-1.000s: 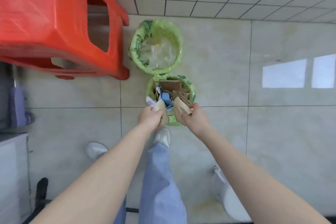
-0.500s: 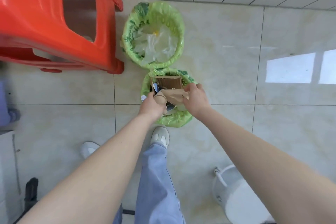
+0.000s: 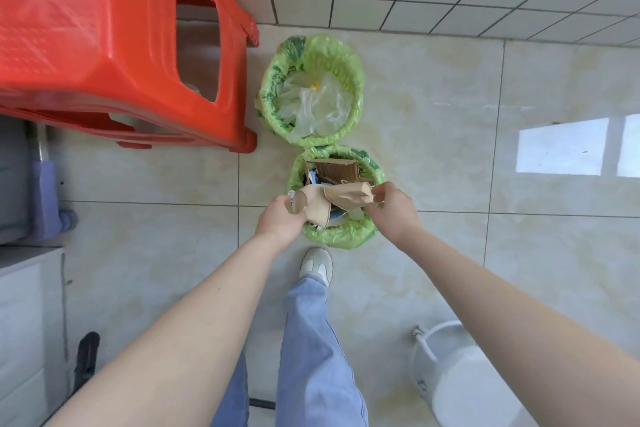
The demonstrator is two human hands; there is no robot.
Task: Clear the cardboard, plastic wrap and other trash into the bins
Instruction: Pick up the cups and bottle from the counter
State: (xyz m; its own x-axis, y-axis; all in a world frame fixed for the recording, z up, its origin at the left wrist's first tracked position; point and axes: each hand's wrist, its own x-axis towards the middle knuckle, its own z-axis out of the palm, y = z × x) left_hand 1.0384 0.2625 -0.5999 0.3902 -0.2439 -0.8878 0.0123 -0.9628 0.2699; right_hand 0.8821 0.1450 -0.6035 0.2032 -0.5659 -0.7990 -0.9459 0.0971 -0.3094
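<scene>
Above the nearer bin (image 3: 337, 239), crumpled brown paper (image 3: 341, 199) is gripped from both sides, the left hand (image 3: 280, 220) curled round one end and the right hand (image 3: 394, 211) pinching the other. Cardboard (image 3: 337, 170) stands inside that bin; beyond it, touching, plastic wrap (image 3: 313, 102) fills the farther bin (image 3: 356, 87) beside a red stool (image 3: 104, 38).

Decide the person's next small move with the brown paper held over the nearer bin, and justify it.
Probably let go, or press it down. Both the left hand and right hand hold the crumpled brown paper directly above the nearer bin, which already holds cardboard.
</scene>
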